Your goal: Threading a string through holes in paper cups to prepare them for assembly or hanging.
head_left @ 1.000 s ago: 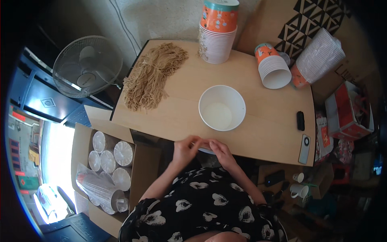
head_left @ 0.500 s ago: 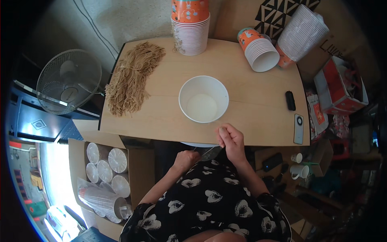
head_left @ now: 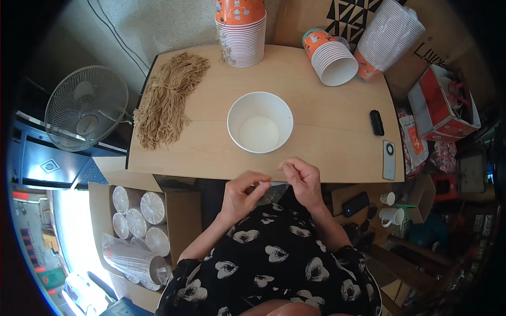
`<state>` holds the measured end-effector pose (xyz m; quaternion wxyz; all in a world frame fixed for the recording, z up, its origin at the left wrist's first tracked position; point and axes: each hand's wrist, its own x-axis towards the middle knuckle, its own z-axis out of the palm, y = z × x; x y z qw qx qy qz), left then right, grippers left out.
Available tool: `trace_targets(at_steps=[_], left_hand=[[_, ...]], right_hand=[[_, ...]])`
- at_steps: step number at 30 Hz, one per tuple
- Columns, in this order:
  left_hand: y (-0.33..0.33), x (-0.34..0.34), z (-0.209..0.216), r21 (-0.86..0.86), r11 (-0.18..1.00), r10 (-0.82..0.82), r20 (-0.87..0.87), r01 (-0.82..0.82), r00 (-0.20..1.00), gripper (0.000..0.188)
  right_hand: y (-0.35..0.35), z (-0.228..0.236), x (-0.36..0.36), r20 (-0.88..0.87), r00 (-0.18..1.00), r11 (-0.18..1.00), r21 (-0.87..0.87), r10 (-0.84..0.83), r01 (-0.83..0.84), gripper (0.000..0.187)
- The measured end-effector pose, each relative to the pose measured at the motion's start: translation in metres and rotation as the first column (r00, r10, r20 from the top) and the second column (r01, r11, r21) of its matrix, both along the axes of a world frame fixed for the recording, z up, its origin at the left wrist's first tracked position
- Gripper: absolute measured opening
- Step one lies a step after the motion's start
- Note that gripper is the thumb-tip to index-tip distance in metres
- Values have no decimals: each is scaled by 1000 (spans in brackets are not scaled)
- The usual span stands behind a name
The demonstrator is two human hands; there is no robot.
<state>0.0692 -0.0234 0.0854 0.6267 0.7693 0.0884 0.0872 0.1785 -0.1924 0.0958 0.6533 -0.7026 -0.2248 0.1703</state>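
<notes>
Hands [head_left: 242,194] two, tub [head_left: 260,122] one, phones [head_left: 389,167] perhaps two

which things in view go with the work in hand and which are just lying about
Probably part of the work:
open white tub, just beyond the left hand and right hand
tan strand bundle
upright tub stack

Probably just lying about:
phone
small black object
fan
white mug

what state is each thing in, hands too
left hand, fingers curled, any grip unclear
right hand, fingers curled, any grip unclear
white paper bucket, upright, uncovered
tan strands, bundled
tall bucket stack, nested, mouths down
short bucket stack, on its side
cardboard box, open, filled
smartphone, camera side up
fan, running unclear
</notes>
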Motion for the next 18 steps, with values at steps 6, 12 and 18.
trace_targets(at_steps=[6,12,18], left_hand=[[4,12,3,-410,912,15,0,-14,1000,9],[0,8,-4,-515,857,10,-13,-16,1000,6],[-4,5,-4,-514,856,18,-77,-55,997,7]], right_hand=[[-4,11,-21,120,975,974,-157,185,-165,16],[-8,1,-25,83,980,979,-115,179,-169,12],[-12,-5,-25,-20,994,994,26,105,-104,10]])
